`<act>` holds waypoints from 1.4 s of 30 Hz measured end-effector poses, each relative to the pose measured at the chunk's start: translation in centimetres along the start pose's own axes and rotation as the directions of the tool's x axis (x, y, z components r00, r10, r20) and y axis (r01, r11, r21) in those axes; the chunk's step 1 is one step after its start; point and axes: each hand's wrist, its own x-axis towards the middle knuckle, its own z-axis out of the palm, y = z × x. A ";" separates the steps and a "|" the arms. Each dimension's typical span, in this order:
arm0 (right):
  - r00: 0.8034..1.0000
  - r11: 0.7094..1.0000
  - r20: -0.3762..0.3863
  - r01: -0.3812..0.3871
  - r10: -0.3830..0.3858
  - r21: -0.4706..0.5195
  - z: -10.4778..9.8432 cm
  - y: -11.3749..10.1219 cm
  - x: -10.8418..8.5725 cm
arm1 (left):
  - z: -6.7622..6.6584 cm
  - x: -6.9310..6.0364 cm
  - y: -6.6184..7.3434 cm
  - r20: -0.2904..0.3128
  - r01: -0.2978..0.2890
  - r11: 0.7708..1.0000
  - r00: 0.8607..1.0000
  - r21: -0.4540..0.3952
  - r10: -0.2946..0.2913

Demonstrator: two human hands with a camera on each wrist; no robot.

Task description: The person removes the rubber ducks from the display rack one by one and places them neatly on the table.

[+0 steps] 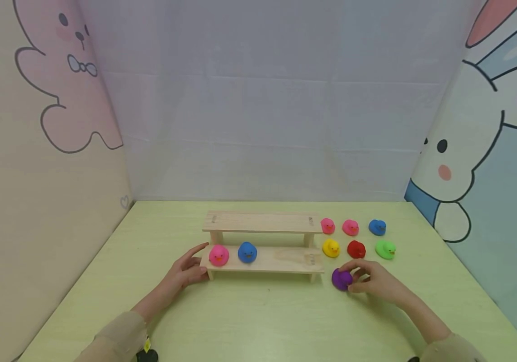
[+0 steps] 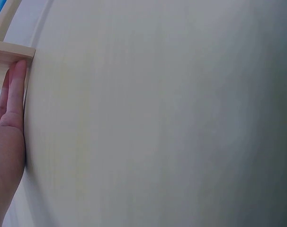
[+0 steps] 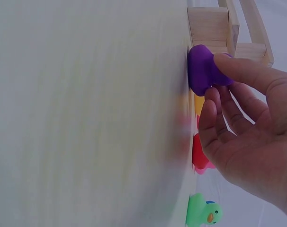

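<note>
My right hand [image 1: 373,280] pinches a purple rubber duck [image 1: 341,279] by its head between thumb and fingers. In the right wrist view, the duck [image 3: 200,70] sits on the tabletop beside the shelf's end. At the left end of a two-tier wooden shelf [image 1: 263,265], my left hand [image 1: 182,271] rests with its fingers extended against the lower board. The left wrist view has those fingers [image 2: 16,90] touching the board's end. A pink duck [image 1: 219,255] and a blue duck [image 1: 247,252] stand on the left part of the lower tier.
Right of the shelf stand two pink ducks [image 1: 350,227] and a blue duck [image 1: 378,227] in a back row. Before them are a yellow duck [image 1: 331,248], a red duck [image 1: 356,249] and a green duck [image 1: 385,249]. The upper board [image 1: 263,221] lies behind the lower one.
</note>
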 end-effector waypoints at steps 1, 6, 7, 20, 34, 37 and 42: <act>1.000 1.000 0.000 0.003 -0.003 0.000 0.0 0.0 0.0 | 0.0 0.0 0.0 0.000 0.002 1.000 1.000 0.001 -0.002; 1.000 1.000 0.000 0.006 -0.006 -0.008 0.1 0.0 -0.2 | 0.0 -0.1 0.1 0.007 0.001 1.000 1.000 0.007 -0.001; 1.000 1.000 0.001 0.005 -0.005 -0.009 0.1 -0.1 -0.2 | 0.0 -0.1 0.1 0.008 0.001 1.000 1.000 0.012 -0.001; 1.000 0.998 -0.002 0.017 -0.017 -0.056 -0.6 -0.5 -0.6 | 0.1 -0.2 0.1 -0.001 0.016 1.000 1.000 0.026 -0.016; 0.997 0.994 -0.048 0.058 -0.062 -0.087 -1.7 -2.3 0.0 | 0.1 -0.1 0.2 -0.001 0.016 0.999 1.000 0.034 -0.016; 0.995 0.993 -0.063 0.067 -0.074 -0.097 -1.8 -2.9 0.4 | 0.2 -0.1 0.2 0.001 0.016 0.999 1.000 0.039 -0.016; 0.991 0.989 -0.088 0.086 -0.097 -0.116 -1.7 -3.8 1.2 | 0.1 0.1 0.1 -0.004 0.018 0.999 1.000 0.043 -0.018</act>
